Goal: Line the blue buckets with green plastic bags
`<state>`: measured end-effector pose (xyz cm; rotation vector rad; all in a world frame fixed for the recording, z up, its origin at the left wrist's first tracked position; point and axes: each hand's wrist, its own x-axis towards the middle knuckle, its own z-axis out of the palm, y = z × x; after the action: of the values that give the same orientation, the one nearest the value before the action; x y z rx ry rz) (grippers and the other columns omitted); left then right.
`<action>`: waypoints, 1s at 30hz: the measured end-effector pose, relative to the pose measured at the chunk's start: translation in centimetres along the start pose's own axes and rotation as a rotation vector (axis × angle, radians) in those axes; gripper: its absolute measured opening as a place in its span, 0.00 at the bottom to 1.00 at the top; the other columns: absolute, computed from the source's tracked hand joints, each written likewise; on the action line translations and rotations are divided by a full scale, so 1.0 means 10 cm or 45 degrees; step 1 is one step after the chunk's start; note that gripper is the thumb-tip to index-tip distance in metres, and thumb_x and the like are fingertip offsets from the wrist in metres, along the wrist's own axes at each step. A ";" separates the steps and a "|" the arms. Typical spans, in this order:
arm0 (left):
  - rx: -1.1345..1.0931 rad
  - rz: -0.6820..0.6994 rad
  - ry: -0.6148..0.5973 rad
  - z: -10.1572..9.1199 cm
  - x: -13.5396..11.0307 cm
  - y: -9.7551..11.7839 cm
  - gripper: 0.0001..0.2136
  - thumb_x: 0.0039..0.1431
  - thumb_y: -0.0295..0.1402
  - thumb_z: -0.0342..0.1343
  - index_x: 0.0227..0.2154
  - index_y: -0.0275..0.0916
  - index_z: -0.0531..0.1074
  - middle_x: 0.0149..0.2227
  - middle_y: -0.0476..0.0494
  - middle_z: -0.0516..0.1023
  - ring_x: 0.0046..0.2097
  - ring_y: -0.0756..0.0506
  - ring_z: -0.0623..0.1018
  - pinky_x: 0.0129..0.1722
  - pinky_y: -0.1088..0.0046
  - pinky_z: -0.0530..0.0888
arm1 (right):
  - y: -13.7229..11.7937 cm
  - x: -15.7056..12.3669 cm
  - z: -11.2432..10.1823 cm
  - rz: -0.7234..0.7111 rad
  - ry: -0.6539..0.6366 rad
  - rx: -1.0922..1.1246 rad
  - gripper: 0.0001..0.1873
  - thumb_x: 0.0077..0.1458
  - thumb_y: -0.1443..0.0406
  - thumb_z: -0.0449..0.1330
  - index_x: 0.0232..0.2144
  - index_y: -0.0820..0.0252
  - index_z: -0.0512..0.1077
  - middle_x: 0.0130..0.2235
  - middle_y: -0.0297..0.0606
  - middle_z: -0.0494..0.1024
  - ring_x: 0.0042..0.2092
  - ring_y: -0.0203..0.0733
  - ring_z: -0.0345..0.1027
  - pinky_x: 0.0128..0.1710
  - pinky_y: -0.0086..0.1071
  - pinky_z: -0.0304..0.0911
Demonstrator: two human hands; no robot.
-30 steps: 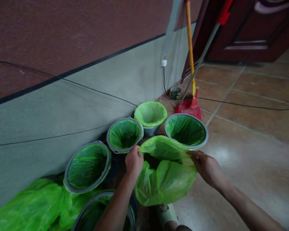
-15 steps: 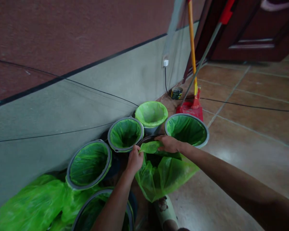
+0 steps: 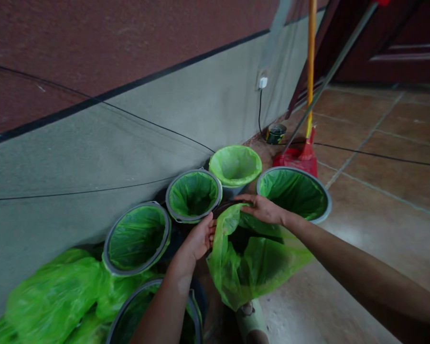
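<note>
A green bin liner (image 3: 265, 263) hangs loosely about a bin, its mouth spread wide; the bin itself is mostly hidden, with a bit of dark rim (image 3: 225, 206) at the back. My right hand (image 3: 264, 209) holds the far edge of the liner, index finger stretched along the rim. Just left of the liner, my left hand (image 3: 199, 236) is open, fingers loosely curled and apart, with nothing visible in it. Close around stand lined bins: one grey-rimmed bin (image 3: 328, 203) at right, one bin (image 3: 220, 184) at back left, and a bin with its liner folded outward (image 3: 260, 167) behind.
More lined bins stand at left, one bin (image 3: 106, 260) near the wall and another (image 3: 154, 281) under my left forearm. Crumpled green bags (image 3: 57, 296) lie at lower left. A red dustpan (image 3: 297, 162) with a broom (image 3: 311, 71) and a small tin (image 3: 275, 134) are behind. Cables cross the wall.
My left hand has let go of the liner's edge and moved slightly down, its fingers opening. The liner's left side now stands up higher. The view has shifted a little left.
</note>
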<state>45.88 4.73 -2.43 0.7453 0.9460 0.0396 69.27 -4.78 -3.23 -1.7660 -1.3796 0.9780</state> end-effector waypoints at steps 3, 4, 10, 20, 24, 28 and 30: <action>0.022 0.078 0.036 -0.02 0.03 0.01 0.15 0.50 0.44 0.64 0.32 0.35 0.76 0.26 0.49 0.78 0.25 0.51 0.74 0.27 0.78 0.69 | -0.03 -0.02 -0.05 0.163 -0.151 0.352 0.34 0.57 0.56 0.62 0.62 0.64 0.64 0.47 0.44 0.80 0.44 0.42 0.75 0.47 0.36 0.70; 0.045 0.134 0.043 -0.02 0.03 0.02 0.14 0.46 0.41 0.67 0.31 0.36 0.76 0.26 0.49 0.78 0.26 0.51 0.75 0.28 0.77 0.69 | -0.03 -0.05 -0.07 0.221 -0.200 0.459 0.33 0.57 0.54 0.62 0.60 0.64 0.66 0.46 0.45 0.80 0.43 0.42 0.75 0.46 0.35 0.70; 0.188 0.428 0.230 -0.05 0.06 0.06 0.11 0.41 0.35 0.66 0.28 0.36 0.76 0.24 0.52 0.76 0.27 0.52 0.73 0.29 0.77 0.67 | 0.12 -0.02 -0.24 0.412 -0.205 0.785 0.27 0.50 0.59 0.67 0.51 0.64 0.72 0.39 0.42 0.81 0.35 0.40 0.75 0.38 0.33 0.71; 1.048 0.679 0.984 -0.22 0.48 -0.03 0.12 0.56 0.40 0.55 0.26 0.37 0.77 0.26 0.45 0.78 0.32 0.46 0.76 0.32 0.73 0.66 | 0.37 0.76 0.03 0.252 0.272 -0.358 0.15 0.50 0.68 0.62 0.42 0.62 0.81 0.36 0.38 0.82 0.38 0.41 0.74 0.41 0.29 0.67; 1.276 0.497 1.018 -0.30 0.54 -0.10 0.16 0.58 0.41 0.53 0.20 0.38 0.76 0.25 0.41 0.78 0.34 0.42 0.78 0.33 0.70 0.67 | 0.42 0.81 0.01 0.438 0.090 -0.594 0.14 0.49 0.64 0.65 0.40 0.59 0.82 0.39 0.38 0.83 0.41 0.44 0.76 0.41 0.28 0.68; 0.876 0.324 0.899 -0.40 0.54 -0.29 0.12 0.53 0.39 0.58 0.18 0.39 0.75 0.21 0.44 0.76 0.31 0.42 0.78 0.30 0.71 0.68 | 0.42 0.80 -0.07 0.436 -0.083 -0.714 0.13 0.49 0.66 0.65 0.39 0.60 0.83 0.37 0.38 0.83 0.39 0.45 0.76 0.41 0.28 0.68; 0.587 0.266 0.779 -0.44 0.53 -0.41 0.08 0.49 0.37 0.61 0.21 0.38 0.77 0.21 0.45 0.76 0.28 0.43 0.78 0.28 0.71 0.69 | 0.40 0.76 -0.09 0.360 -0.087 -0.765 0.14 0.51 0.68 0.63 0.40 0.59 0.82 0.38 0.39 0.83 0.41 0.45 0.76 0.42 0.29 0.68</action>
<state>44.61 5.94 -10.30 1.2990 1.4797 0.2504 73.08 1.74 -7.35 -2.4422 -1.6097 0.8180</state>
